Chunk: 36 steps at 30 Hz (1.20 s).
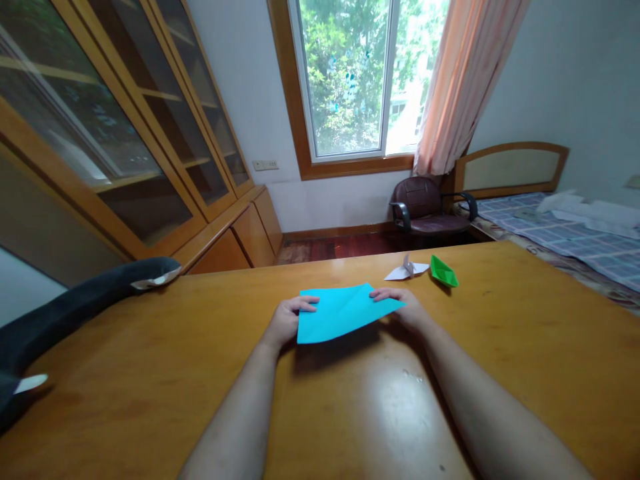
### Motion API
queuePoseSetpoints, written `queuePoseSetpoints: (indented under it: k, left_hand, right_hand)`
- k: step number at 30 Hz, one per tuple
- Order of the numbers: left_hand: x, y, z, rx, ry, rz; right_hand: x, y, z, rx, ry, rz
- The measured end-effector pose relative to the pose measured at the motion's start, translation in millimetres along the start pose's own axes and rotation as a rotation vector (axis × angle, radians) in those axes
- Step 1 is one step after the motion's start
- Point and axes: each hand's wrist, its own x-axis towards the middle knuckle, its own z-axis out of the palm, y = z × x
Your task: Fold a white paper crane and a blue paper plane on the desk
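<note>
Bare forearms (235, 413) reach over the worktop (125, 373), L hand (286, 319) and R hand (409, 309) each clamped on one side of a blue sheet (337, 317), held just above, nearer the far edge. Work looks barely begun: faint crease max., most left to do. White folded pc. (407, 269) & green paper boat (443, 272) sit nr. far edge, toward R corner.

2 bare, rounded forearms (243, 410), narrower at the wrists (271, 343) than farther back, and 2 bare hands (287, 321)

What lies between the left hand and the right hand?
Blue paper, gripped at one side by the left hand and at the other by the right hand; the head view shows this.
</note>
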Motion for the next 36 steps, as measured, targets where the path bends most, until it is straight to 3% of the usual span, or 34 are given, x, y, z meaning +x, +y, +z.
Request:
queuePoseSetpoints:
  k: [4, 8, 12, 16, 20, 24, 26, 28, 32, 34, 36]
  left_hand:
    - [-0.6, -2.5, 2.5, 0.018, -0.008, -0.004]
    - [-0.2, -3.8, 5.7, -0.022, -0.048, -0.045]
    - [1.9, -5.2, 5.6, -0.061, -0.05, -0.062]
    - [2.5, -8.9, 7.8, -0.087, -0.064, -0.089]
    - [-5.1, -5.8, 6.5, -0.25, -0.25, -0.2]
    - [-15.9, 3.0, -9.5, -0.445, -0.574, -0.368]
    - [-17.5, 4.1, -19.7, -0.484, -0.612, -0.408]
    - [-15.1, 1.9, -27.2, -0.519, -0.478, -0.424]
    - [-4.3, -4.0, -28.8, -0.496, 0.009, -0.442]
    - [-0.7, -3.7, -22.4, -0.438, 0.102, -0.474]
    - [-0.2, -0.5, -11.6, -0.408, 0.073, -0.487]
  right_hand:
    - [-1.9, -3.1, 3.4, 0.003, -0.015, 0.142]
    - [-3.6, 1.8, 6.8, 0.15, -0.018, 0.23]
    - [-2.4, 8.1, 9.9, 0.222, 0.051, 0.197]
    - [-1.7, 5.4, 13.8, 0.145, 0.209, 0.102]
    - [-1.0, 2.7, 13.6, 0.059, 0.37, 0.038]
    - [0.0, 3.5, 9.7, 0.071, 0.392, 0.037]
    - [-0.1, 3.7, 8.9, 0.12, 0.377, 0.055]
    - [-1.0, 2.8, 10.0, 0.155, 0.339, 0.073]
    - [-4.2, -2.7, 16.9, 0.157, 0.21, 0.13]
    - [-5.7, -6.0, 20.8, 0.167, 0.138, 0.147]
    - [-7.0, -8.6, 24.1, 0.184, 0.064, 0.152]
